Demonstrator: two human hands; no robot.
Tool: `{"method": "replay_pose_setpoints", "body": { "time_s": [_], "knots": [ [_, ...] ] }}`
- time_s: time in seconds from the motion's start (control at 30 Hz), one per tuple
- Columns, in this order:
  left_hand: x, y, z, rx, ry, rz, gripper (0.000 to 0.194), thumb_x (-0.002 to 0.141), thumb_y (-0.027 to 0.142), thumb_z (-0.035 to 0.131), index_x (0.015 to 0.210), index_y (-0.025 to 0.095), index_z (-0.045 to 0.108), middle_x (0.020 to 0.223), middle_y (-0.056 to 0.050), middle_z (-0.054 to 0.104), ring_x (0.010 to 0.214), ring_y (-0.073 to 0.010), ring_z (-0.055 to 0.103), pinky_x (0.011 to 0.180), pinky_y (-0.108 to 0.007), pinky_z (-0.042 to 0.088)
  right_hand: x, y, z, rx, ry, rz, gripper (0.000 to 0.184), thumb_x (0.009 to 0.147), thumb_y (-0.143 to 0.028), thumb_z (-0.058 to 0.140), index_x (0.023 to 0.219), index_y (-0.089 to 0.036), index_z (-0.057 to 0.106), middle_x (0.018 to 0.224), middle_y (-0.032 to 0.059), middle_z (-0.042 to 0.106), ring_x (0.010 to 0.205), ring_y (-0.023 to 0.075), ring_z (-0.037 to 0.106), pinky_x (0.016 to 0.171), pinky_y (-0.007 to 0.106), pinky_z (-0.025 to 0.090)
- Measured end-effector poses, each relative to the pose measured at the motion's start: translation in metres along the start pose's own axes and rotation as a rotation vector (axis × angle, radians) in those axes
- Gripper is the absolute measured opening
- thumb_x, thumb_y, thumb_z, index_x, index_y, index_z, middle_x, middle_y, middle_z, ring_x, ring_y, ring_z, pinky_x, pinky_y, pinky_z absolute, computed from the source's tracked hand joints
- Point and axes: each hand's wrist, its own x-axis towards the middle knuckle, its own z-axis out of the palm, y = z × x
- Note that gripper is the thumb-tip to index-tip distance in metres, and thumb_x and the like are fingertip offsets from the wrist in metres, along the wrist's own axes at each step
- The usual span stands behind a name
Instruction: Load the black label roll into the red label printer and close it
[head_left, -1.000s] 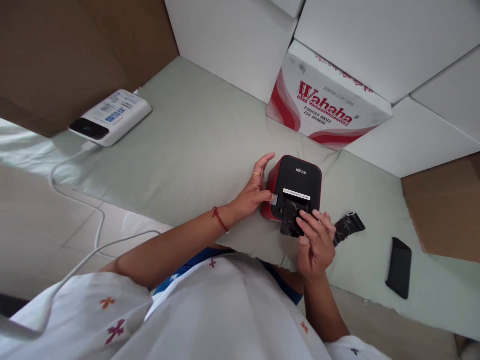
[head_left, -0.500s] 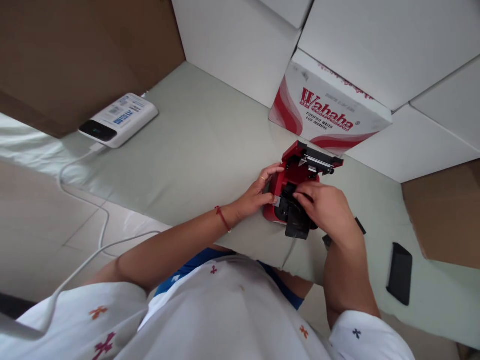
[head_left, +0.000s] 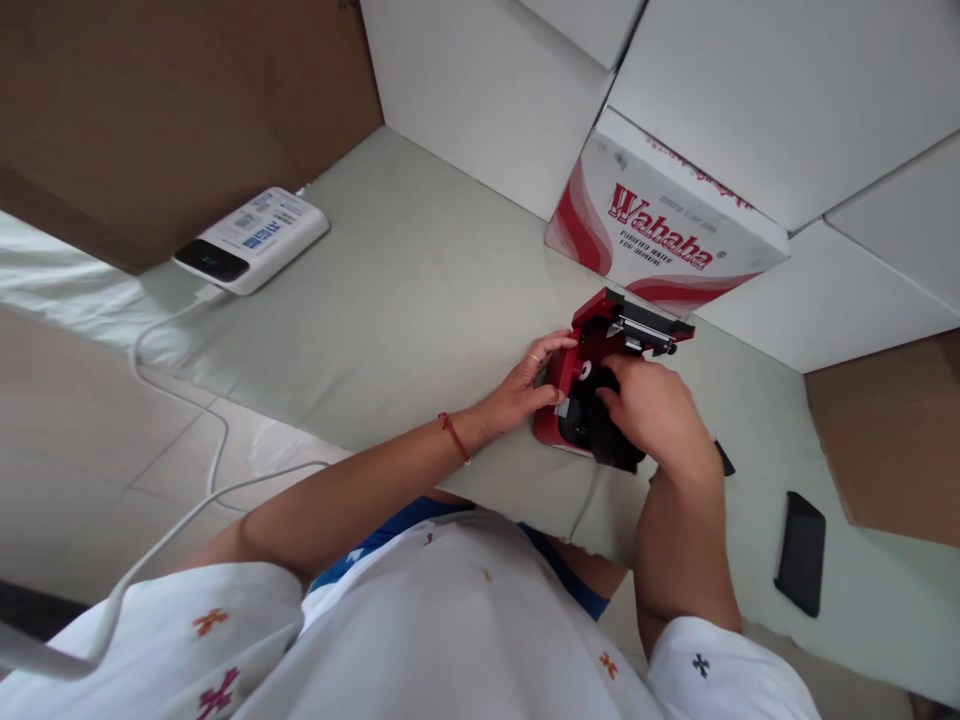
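A red box-shaped device (head_left: pixel 551 428) with its hinged lid (head_left: pixel 637 322) raised, looking like a small label printer, stands on the cloth-covered surface. My left hand (head_left: pixel 534 385) grips its left side, thumb near a grey tab on the front and fingers along the wall. Inside the opening, my right hand (head_left: pixel 651 402) is closed on a black roll (head_left: pixel 598 382), whose pale ring-shaped core end shows at the left. From the roll a black strip (head_left: pixel 616 448) hangs over the front of the device. My right fingertips are partly hidden in the opening.
Behind the device stands a white and red Wahaha carton (head_left: pixel 667 225) against white panels. A black phone-like slab (head_left: pixel 800 553) lies at right, beside a cardboard box (head_left: pixel 892 440). At left, a white power bank (head_left: pixel 255 240) has a white cable (head_left: pixel 217 450) running toward me.
My right hand has turned the black roll, bringing its pale core into sight at the left. The black strip has swung to the right. My left hand keeps its grip.
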Motion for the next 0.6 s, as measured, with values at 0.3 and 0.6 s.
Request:
{"method": "replay_pose_setpoints", "body": {
  "time_s": [0.3,0.6],
  "knots": [
    [0.001,0.005,0.002,-0.099,0.026,-0.048,0.070,0.086,0.040,0.078,0.150,0.033,0.052,0.179,-0.008,0.030,0.167,-0.0388,0.030,0.139,-0.062,0.022,-0.102,0.088,0.007,0.599,0.321,0.199,0.053,0.096,-0.065,0.064,0.123,-0.022,0.078,0.067,-0.0001,0.069,0.053,0.0179,0.058,0.051,0.031,0.045],
    [0.001,0.001,0.000,-0.114,0.009,-0.073,0.072,0.086,0.039,0.075,0.152,0.035,0.048,0.182,-0.006,0.025,0.169,-0.0378,0.028,0.138,-0.062,0.025,-0.078,0.111,0.106,0.567,0.186,0.207,0.058,0.091,-0.061,0.057,0.124,-0.019,0.080,0.116,0.0129,0.082,0.077,0.0230,0.071,0.079,0.039,0.058]
  ]
}}
